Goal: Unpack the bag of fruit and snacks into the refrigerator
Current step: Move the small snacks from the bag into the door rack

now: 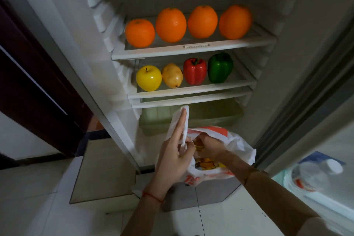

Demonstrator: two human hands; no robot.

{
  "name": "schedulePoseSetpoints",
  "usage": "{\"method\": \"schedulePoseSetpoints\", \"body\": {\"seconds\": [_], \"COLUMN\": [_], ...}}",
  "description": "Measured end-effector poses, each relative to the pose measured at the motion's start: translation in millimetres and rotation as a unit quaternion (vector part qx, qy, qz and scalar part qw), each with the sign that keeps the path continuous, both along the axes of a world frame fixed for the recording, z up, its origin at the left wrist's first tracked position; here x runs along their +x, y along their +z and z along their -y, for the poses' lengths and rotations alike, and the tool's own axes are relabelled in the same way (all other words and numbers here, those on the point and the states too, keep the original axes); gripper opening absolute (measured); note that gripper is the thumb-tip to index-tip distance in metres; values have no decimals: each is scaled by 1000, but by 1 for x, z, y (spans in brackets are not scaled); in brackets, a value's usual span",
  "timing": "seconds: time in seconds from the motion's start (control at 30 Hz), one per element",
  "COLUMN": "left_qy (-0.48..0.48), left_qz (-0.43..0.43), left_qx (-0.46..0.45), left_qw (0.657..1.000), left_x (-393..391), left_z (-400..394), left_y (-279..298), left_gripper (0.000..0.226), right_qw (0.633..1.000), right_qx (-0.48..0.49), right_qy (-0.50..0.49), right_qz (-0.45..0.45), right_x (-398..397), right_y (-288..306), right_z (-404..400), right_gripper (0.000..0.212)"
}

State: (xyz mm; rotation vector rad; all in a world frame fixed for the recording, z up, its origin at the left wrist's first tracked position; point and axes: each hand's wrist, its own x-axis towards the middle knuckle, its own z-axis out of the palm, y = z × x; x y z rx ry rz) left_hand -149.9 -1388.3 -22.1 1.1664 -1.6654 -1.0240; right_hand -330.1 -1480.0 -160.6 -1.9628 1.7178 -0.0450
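Observation:
A white and orange plastic bag (237, 145) hangs in front of the open refrigerator's lower part. My left hand (173, 151) grips the bag's handle and holds it up. My right hand (208, 146) is inside the bag's mouth, closed on a yellow snack packet (207, 165). Several oranges (170, 25) stand in a row on the upper shelf (191, 49). On the shelf below lie a yellow apple (148, 78), a potato (172, 75), a red pepper (194, 71) and a green pepper (220, 67).
A greenish crisper drawer (210, 115) sits under the lowest shelf. The fridge door (316, 101) stands open at right, with a water bottle (316, 172) and a bag in its rack. A dark wooden door (28, 82) is at left. The floor is pale tile.

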Motion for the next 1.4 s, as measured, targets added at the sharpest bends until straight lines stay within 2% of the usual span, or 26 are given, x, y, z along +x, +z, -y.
{"method": "schedulePoseSetpoints", "body": {"seconds": [0.23,0.4,0.57,0.7,0.83,0.97,1.07,1.13,1.27,1.33,1.4], "left_qy": [-41,-81,-102,-114,-114,-116,-103,-90,-84,-87,-95], "left_qz": [-4,-27,-16,-12,3,-8,-7,0,2,0,1], "left_qx": [-37,-40,-49,-42,-38,-31,-18,-24,-34,-35,-36], "left_qw": [998,996,993,993,993,993,995,996,996,996,995], "left_x": [-22,-47,-72,-87,-95,-96,-98,-98,-101,-103,-104], "left_z": [0,1,1,2,1,0,-6,-7,-2,-1,-1], "left_y": [16,17,25,28,30,27,29,30,29,29,29], "left_gripper": [88,85,91,87,88,90,89,88,88,88,89], "right_qw": [980,951,918,871,825,842,825,809,804,806,807], "right_qx": [14,37,-63,-167,-222,-209,-240,-278,-339,-343,-335], "right_qy": [-137,-197,-268,-307,-321,-311,-304,-330,-404,-435,-451], "right_qz": [146,235,286,345,408,388,411,399,275,210,182], "right_x": [-19,-52,-90,-106,-121,-119,-125,-134,-159,-171,-177], "right_y": [75,154,220,273,317,331,342,350,354,354,353], "right_z": [-46,-86,-132,-168,-201,-215,-223,-226,-219,-213,-206], "right_gripper": [34,15,19,32,19,16,10,14,26,29,26]}}
